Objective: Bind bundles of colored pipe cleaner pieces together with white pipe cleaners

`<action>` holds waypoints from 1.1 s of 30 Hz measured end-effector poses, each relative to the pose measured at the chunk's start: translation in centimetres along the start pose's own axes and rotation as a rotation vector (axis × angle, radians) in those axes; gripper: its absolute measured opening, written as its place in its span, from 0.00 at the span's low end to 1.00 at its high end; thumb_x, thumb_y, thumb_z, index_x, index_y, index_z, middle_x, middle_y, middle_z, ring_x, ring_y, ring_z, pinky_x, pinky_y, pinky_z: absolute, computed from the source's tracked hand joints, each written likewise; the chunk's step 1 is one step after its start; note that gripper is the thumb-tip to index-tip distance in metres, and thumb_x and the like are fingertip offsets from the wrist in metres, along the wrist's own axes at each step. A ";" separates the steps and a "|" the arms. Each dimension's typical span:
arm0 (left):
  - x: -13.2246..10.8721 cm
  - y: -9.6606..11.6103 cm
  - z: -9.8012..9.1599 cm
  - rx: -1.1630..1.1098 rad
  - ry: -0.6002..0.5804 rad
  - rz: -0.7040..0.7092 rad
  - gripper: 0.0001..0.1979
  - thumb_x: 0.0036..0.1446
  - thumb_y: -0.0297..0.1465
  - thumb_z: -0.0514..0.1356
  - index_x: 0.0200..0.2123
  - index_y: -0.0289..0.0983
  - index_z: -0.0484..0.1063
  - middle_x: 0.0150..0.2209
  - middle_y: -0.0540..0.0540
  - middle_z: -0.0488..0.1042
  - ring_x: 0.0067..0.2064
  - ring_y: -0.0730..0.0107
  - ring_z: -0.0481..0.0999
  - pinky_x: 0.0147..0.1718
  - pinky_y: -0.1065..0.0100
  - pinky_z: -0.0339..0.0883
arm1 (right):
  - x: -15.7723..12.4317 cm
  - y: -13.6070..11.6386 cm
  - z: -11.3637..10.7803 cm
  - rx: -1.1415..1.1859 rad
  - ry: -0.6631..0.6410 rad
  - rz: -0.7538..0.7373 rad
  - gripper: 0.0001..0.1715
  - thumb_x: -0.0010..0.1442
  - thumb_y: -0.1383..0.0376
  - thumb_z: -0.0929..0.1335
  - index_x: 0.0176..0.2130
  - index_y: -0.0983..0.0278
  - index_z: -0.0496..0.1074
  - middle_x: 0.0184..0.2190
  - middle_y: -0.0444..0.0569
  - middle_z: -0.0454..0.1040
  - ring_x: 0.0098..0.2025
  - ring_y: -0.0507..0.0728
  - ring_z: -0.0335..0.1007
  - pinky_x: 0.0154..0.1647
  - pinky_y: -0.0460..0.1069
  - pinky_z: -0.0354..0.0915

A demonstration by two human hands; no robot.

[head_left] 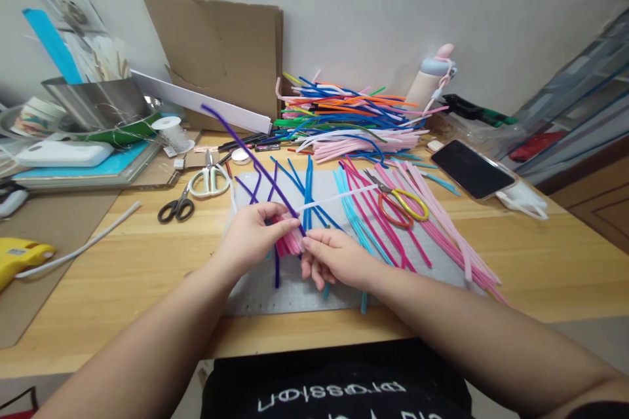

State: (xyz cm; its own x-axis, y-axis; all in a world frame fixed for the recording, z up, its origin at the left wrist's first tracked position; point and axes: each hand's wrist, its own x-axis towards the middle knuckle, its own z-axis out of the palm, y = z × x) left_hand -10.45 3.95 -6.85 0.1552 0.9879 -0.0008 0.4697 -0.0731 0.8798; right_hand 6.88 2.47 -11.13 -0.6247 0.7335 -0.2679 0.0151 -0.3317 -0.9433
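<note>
My left hand (258, 232) is closed on a small piece of pink pipe cleaners (289, 243) laid side by side, in shades from light to deep pink. A long purple pipe cleaner (250, 156) slants across this piece, its free end up and to the left. My right hand (339, 255) pinches the purple pipe cleaner near its lower end, at the right edge of the pink piece. From the same spot a white pipe cleaner (339, 198) sticks out to the right. Both hands are above the grey cutting mat (255, 301); the fingers partly hide the pink piece.
Blue, light blue, magenta and pink pipe cleaners (457, 222) lie on the mat with red-and-yellow-handled scissors (405, 204). White scissors (209, 180) and black scissors (175, 208) sit left. Behind are a pipe-cleaner pile (354, 118) and cardboard (221, 59); a phone (472, 169) is right, a yellow glue gun (22, 255) far left.
</note>
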 end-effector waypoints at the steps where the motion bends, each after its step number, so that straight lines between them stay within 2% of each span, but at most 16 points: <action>1: 0.0 0.0 0.0 -0.006 -0.003 0.003 0.13 0.49 0.40 0.63 0.27 0.34 0.76 0.26 0.47 0.77 0.29 0.66 0.72 0.30 0.68 0.65 | 0.0 0.1 0.0 -0.019 -0.004 -0.004 0.16 0.63 0.55 0.61 0.30 0.64 0.60 0.21 0.42 0.72 0.13 0.45 0.64 0.10 0.39 0.50; 4: 0.0 0.1 -0.1 0.003 -0.015 0.003 0.13 0.50 0.40 0.62 0.27 0.35 0.75 0.25 0.48 0.75 0.29 0.68 0.71 0.30 0.69 0.64 | 0.0 0.3 -0.1 -0.098 0.038 -0.053 0.16 0.64 0.57 0.60 0.30 0.64 0.61 0.22 0.42 0.71 0.14 0.45 0.63 0.11 0.39 0.51; 8: 0.0 0.3 -0.2 0.056 0.013 -0.021 0.13 0.49 0.40 0.62 0.27 0.35 0.75 0.25 0.49 0.74 0.28 0.69 0.70 0.29 0.70 0.61 | -0.2 0.6 -0.3 -0.148 0.192 -0.144 0.11 0.64 0.58 0.59 0.39 0.63 0.62 0.22 0.39 0.69 0.14 0.45 0.63 0.12 0.40 0.53; 10: 0.0 0.3 -0.2 0.067 0.007 -0.031 0.14 0.50 0.41 0.62 0.28 0.34 0.75 0.24 0.49 0.74 0.27 0.69 0.69 0.27 0.69 0.60 | -0.2 0.4 -0.3 -0.164 0.227 -0.161 0.09 0.64 0.59 0.60 0.39 0.62 0.62 0.22 0.38 0.69 0.14 0.46 0.63 0.12 0.40 0.54; 18: 0.0 -0.2 0.1 -0.002 0.041 -0.025 0.15 0.48 0.41 0.63 0.32 0.34 0.77 0.29 0.46 0.78 0.32 0.65 0.73 0.33 0.68 0.64 | -0.4 -0.4 0.2 -0.144 0.206 -0.134 0.07 0.62 0.62 0.61 0.34 0.63 0.62 0.21 0.39 0.67 0.14 0.44 0.61 0.11 0.39 0.52; 25: 0.0 -0.2 0.3 -0.027 0.046 -0.023 0.16 0.46 0.41 0.65 0.33 0.34 0.77 0.29 0.46 0.78 0.31 0.65 0.73 0.32 0.67 0.65 | -0.6 -0.7 0.4 -0.153 0.244 -0.106 0.07 0.57 0.63 0.65 0.32 0.63 0.62 0.19 0.37 0.67 0.14 0.46 0.61 0.13 0.40 0.57; 33: 0.2 -0.5 0.1 -0.024 0.068 -0.025 0.16 0.46 0.41 0.65 0.34 0.34 0.77 0.29 0.46 0.77 0.31 0.66 0.73 0.32 0.67 0.65 | -0.6 -1.2 0.3 -0.103 0.260 -0.079 0.06 0.58 0.64 0.65 0.32 0.63 0.61 0.18 0.37 0.68 0.12 0.46 0.61 0.11 0.40 0.53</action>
State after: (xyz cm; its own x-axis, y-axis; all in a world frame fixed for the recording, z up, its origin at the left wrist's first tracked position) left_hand -10.57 4.17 -7.32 0.0843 0.9964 0.0086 0.4514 -0.0459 0.8911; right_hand 7.02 2.26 -9.82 -0.4063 0.8864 -0.2217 0.0623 -0.2152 -0.9746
